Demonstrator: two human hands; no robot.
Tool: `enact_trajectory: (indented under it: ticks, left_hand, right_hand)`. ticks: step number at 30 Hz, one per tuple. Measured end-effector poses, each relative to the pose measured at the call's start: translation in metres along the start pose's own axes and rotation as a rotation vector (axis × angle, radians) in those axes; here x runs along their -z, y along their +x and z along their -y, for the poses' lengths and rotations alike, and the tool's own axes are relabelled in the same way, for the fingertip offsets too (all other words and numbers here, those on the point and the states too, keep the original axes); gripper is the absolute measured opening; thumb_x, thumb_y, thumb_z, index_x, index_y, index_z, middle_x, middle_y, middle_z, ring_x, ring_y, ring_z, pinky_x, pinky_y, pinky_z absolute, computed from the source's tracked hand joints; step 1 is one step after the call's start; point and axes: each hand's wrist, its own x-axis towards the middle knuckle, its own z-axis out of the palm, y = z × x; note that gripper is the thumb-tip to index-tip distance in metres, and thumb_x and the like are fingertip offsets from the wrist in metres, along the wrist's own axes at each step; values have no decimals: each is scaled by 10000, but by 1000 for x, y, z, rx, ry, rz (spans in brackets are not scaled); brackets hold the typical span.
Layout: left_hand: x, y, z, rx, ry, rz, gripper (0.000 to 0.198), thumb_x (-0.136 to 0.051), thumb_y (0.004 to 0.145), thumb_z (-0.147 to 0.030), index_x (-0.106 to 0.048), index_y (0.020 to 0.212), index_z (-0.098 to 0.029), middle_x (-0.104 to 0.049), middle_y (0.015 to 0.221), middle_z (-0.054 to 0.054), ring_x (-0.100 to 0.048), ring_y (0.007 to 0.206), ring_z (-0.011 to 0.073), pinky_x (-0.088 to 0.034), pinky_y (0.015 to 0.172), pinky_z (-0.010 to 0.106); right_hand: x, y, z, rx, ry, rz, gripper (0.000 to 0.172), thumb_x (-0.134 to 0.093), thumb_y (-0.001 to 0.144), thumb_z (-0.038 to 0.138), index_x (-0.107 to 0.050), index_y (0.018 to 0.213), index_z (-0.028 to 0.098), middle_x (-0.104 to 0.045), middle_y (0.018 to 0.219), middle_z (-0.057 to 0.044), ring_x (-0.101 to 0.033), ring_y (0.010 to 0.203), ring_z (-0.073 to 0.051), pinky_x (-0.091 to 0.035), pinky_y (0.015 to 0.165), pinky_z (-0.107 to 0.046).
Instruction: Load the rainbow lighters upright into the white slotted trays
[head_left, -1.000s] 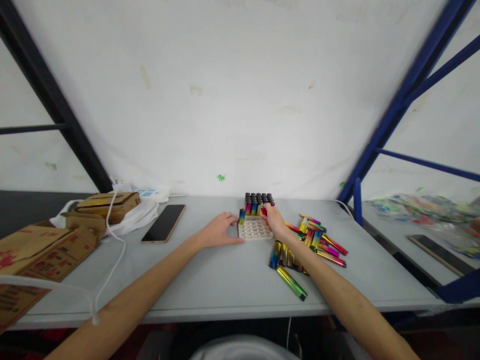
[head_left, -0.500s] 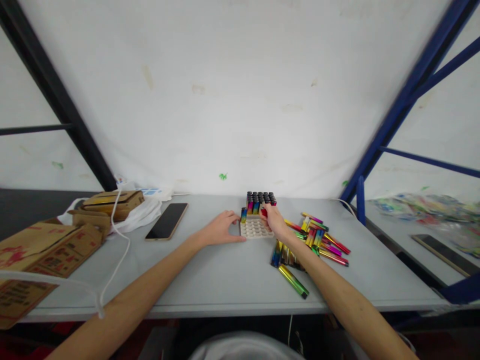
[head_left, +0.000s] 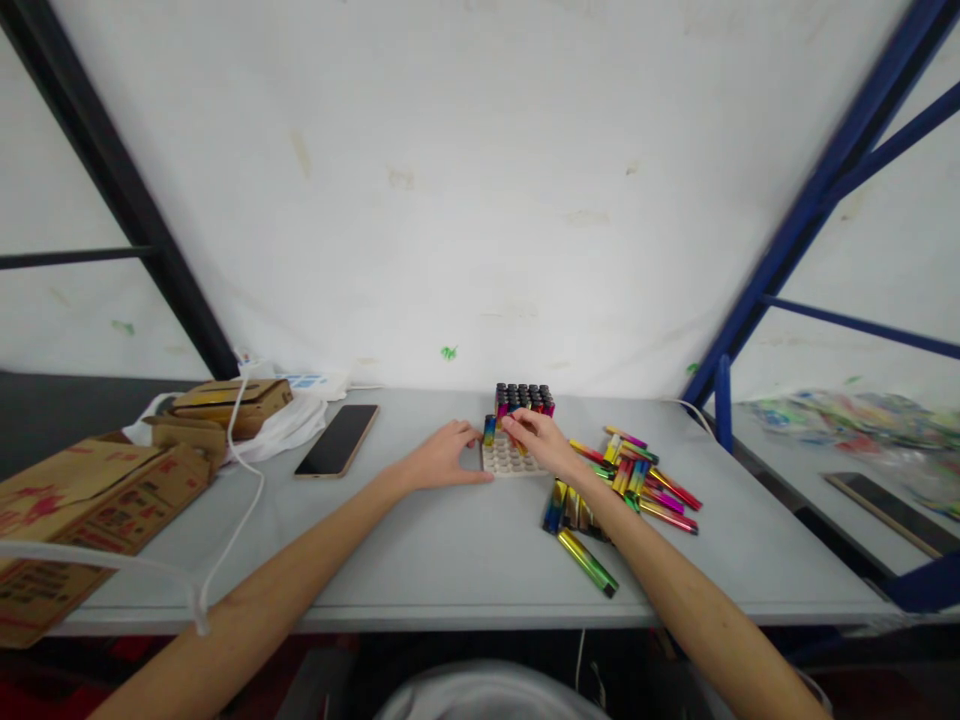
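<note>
A white tray [head_left: 504, 462] with round holes lies on the grey table [head_left: 450, 540]; several rainbow-coloured sticks with black caps [head_left: 523, 399] stand upright in its far rows. My left hand [head_left: 442, 455] rests flat beside the tray's left edge, fingers touching it. My right hand [head_left: 538, 440] hovers over the tray with fingers pinched on one coloured stick near the standing rows. A loose pile of coloured sticks [head_left: 637, 480] lies to the right of the tray, and one yellow-green stick [head_left: 589, 563] lies apart near the front edge.
A dark phone [head_left: 337, 441] lies left of the tray. Cardboard boxes [head_left: 90, 500] and a white bag [head_left: 277, 425] with a white cable [head_left: 225, 530] fill the left end. A blue frame [head_left: 810, 210] stands at right, with another table [head_left: 862, 470] beyond.
My right hand has shifted left across the tray, from the red stick at the right end of the rows toward the middle. The left hand has stayed put.
</note>
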Motion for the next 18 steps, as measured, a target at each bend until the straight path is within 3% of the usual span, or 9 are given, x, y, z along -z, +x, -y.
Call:
enact_trajectory:
  ticks: [3, 7, 11, 18]
  left_hand:
    - [-1, 0, 0, -3, 3, -3, 568, -780, 795, -684, -699, 1053, -184, -676, 1029, 105, -638, 999, 315, -509, 909, 402]
    - [-1, 0, 1, -8, 15, 1, 568, -763, 808, -694, -692, 1051, -185, -675, 1030, 103, -634, 993, 302, -510, 906, 392]
    - [-1, 0, 1, -5, 21, 15, 578, -745, 821, -706, -680, 1053, -181, -667, 1041, 103, -626, 1010, 303, -509, 915, 393]
    - [-2, 0, 0, 0, 9, 36, 583, -764, 817, -694, -679, 1067, -175, -669, 1036, 107, -628, 1013, 314, -510, 907, 406]
  right_hand:
    - [2, -2, 0, 108, -164, -10, 495, -592, 973, 663, -701, 844, 198, -660, 889, -57, -610, 847, -204, -486, 749, -295]
    - [5, -1, -1, 141, -294, 37, 432, -558, 1038, 546, -745, 908, 178, -698, 799, -44, -606, 711, -181, -438, 674, -282]
    - [5, 1, -4, 171, -368, 34, 388, -552, 1064, 482, -762, 996, 163, -752, 838, -62, -641, 714, -183, -443, 675, -266]
    - [7, 5, -3, 226, -562, 215, 297, -518, 1105, 367, -733, 1050, 170, -765, 893, -78, -690, 797, -197, -469, 746, -268]
